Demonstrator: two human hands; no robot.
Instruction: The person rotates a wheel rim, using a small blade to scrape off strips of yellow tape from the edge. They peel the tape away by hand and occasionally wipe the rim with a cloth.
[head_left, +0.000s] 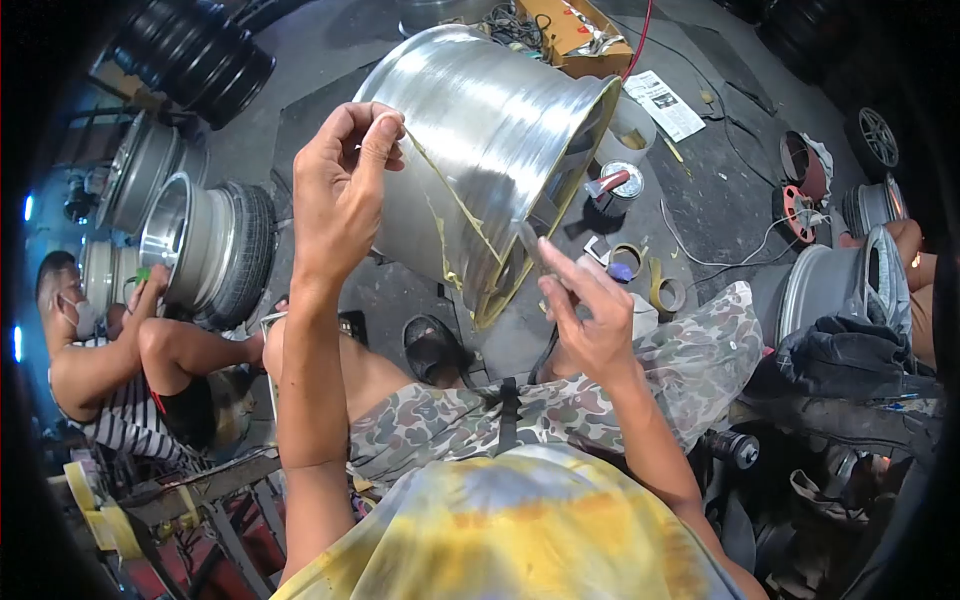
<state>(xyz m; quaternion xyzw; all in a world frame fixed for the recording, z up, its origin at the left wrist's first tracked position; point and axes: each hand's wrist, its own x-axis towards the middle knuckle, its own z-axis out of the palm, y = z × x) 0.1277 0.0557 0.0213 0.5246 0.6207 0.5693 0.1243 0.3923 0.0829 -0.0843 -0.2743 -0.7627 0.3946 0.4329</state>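
A silver wheel rim [470,110] lies on its side before me, with yellowish masking tape along its near edge. My left hand [350,185] is raised at the rim's left, its thumb and finger pinching a thin strip of masking tape [445,180]. That strip stretches down to the rim's edge, and a loose, crumpled piece dangles beside it. Close to the taped edge, my right hand [590,310] holds a thin grey blade [529,241], index finger laid along it. The blade's handle is hidden in the hand.
Right of the rim stand an open can [621,183] with a red-handled tool on it and several tape rolls [666,292]. A cardboard box [580,40], newspaper [663,105] and cables lie beyond. At left, a masked person [110,360] sits by other wheels [205,245]; another person's limb shows at right.
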